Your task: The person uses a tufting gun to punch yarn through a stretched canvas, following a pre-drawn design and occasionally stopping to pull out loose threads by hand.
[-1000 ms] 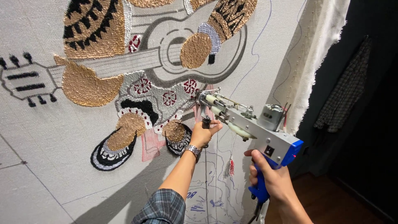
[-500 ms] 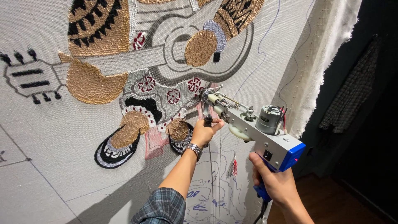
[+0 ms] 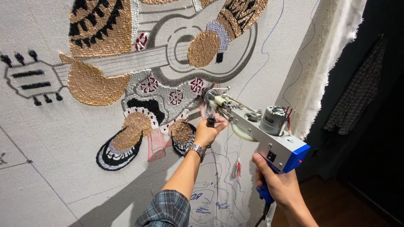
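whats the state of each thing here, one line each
tufting gun: held up, tip against the cloth
left hand: closed on the gun's front grip
right hand: closed on the blue rear grip
cloth: stretched upright, partly tufted
wristwatch: on left wrist

A stretched white tufting cloth (image 3: 50, 168) stands upright, its frayed edge hanging at the right. It carries a tufted guitar (image 3: 126, 63) in grey, gold patches, black-and-white shoes (image 3: 113, 153) and blue sketch lines low down

Bare cloth (image 3: 50, 168) below tufting gun (image 3: 261, 130)
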